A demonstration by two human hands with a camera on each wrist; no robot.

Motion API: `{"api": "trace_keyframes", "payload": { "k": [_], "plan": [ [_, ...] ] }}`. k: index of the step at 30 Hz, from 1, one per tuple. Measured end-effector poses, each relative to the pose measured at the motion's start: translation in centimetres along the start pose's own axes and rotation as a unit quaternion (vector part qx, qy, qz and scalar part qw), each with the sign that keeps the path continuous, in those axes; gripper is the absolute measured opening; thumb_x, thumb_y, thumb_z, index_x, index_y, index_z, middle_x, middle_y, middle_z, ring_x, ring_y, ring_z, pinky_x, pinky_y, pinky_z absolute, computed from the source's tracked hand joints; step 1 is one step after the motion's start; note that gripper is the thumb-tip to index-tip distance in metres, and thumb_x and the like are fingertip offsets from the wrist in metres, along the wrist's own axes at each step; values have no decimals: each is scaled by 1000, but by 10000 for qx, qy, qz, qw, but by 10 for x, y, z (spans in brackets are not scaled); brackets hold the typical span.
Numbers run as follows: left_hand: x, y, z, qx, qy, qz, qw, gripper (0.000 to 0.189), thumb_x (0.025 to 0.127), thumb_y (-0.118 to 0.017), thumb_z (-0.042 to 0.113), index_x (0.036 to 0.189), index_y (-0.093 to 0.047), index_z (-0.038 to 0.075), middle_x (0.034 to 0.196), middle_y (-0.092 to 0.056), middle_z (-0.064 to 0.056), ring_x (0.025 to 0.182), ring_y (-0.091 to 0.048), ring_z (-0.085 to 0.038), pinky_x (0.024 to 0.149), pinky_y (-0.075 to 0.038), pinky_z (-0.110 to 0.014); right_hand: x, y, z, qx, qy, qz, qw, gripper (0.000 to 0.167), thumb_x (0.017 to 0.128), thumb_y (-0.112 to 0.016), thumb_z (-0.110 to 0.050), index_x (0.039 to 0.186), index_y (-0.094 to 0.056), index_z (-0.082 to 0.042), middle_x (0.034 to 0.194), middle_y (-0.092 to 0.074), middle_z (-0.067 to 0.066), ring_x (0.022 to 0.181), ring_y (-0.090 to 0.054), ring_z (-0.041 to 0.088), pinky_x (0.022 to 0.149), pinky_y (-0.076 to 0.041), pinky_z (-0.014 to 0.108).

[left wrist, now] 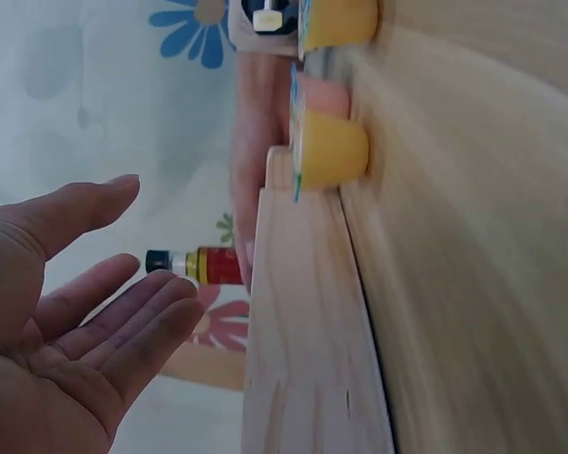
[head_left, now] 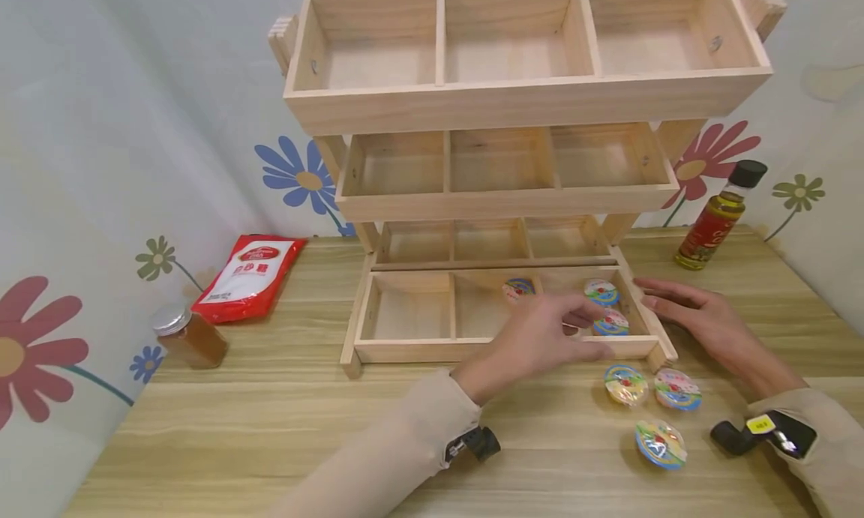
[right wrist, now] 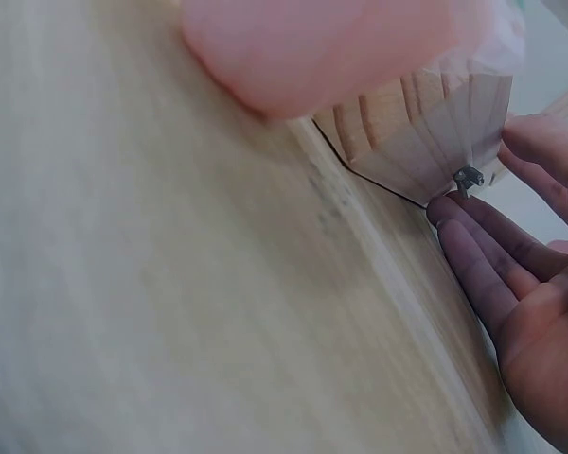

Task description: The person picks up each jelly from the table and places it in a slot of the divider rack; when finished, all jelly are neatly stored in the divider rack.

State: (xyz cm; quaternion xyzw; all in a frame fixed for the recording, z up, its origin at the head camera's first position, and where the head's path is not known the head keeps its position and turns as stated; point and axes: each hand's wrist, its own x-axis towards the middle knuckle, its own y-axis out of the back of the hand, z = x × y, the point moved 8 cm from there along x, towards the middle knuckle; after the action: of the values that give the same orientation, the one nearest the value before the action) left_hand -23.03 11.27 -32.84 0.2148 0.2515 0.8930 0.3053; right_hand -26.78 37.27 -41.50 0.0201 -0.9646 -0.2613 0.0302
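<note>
My left hand (head_left: 533, 334) hovers over the front of the bottom tray, thumb and fingers apart with nothing between them. In the left wrist view that hand (left wrist: 95, 312) shows a bare palm. Beside the rack's right end, my right hand (head_left: 709, 323) has its fingertips at the side of the wooden rack (right wrist: 417, 132). Two jelly cups (head_left: 610, 323) lie in the bottom tray's right compartment. Another jelly cup (head_left: 518, 288) sits in the middle compartment, partly hidden by my left hand. On the table in front are a yellow jelly cup (head_left: 625, 384), a pink jelly cup (head_left: 678, 389) and a third jelly cup (head_left: 661, 444).
The tiered rack (head_left: 526, 102) rises at the back, its upper trays split into three compartments. An oil bottle (head_left: 715, 222) stands to its right. A red and white bag (head_left: 250, 278) and a jar of brown powder (head_left: 190, 336) are at the left.
</note>
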Motion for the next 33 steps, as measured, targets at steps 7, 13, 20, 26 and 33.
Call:
{"api": "trace_keyframes", "payload": {
  "k": [7, 13, 20, 26, 33],
  "plan": [
    [5, -25, 6, 276, -168, -325, 9989, 42, 88, -90, 22, 125, -76, 8, 121, -76, 2, 100, -70, 3, 85, -49, -7, -1, 0, -3, 78, 123, 9, 9999, 50, 107, -67, -35, 152, -61, -14, 128, -65, -33, 121, -48, -17, 92, -38, 6],
    [3, -36, 3, 639, 5, -539, 9965, 43, 90, -89, 30, 128, -76, 13, 120, -76, 7, 101, -69, 4, 83, -47, -5, -2, -1, -4, -41, 180, -12, 9998, 50, 107, -67, -37, 152, -61, -14, 129, -64, -34, 122, -47, -17, 91, -36, 5],
    [0, -47, -2, 562, 51, -710, 9959, 45, 89, -89, 32, 129, -75, 14, 121, -76, 9, 102, -67, 8, 85, -46, -5, -2, 0, -4, -71, 107, -2, 9999, 51, 107, -67, -38, 152, -61, -15, 128, -64, -34, 122, -46, -17, 91, -35, 4],
    [-1, -54, -6, 929, 103, -839, 9921, 46, 89, -89, 35, 130, -76, 19, 117, -76, 16, 87, -60, 13, 77, -44, -3, -1, 0, -3, -194, -77, -60, 9998, 54, 107, -66, -43, 154, -59, -17, 128, -62, -35, 121, -44, -16, 89, -34, 4],
    [-3, -61, -13, 1094, 210, -1012, 9886, 51, 89, -89, 39, 134, -74, 20, 122, -75, 14, 104, -63, 12, 87, -42, -3, -1, 0, -2, -258, -155, -55, 9995, 55, 106, -65, -44, 154, -58, -18, 127, -62, -35, 121, -43, -15, 88, -34, 4]
  ]
}}
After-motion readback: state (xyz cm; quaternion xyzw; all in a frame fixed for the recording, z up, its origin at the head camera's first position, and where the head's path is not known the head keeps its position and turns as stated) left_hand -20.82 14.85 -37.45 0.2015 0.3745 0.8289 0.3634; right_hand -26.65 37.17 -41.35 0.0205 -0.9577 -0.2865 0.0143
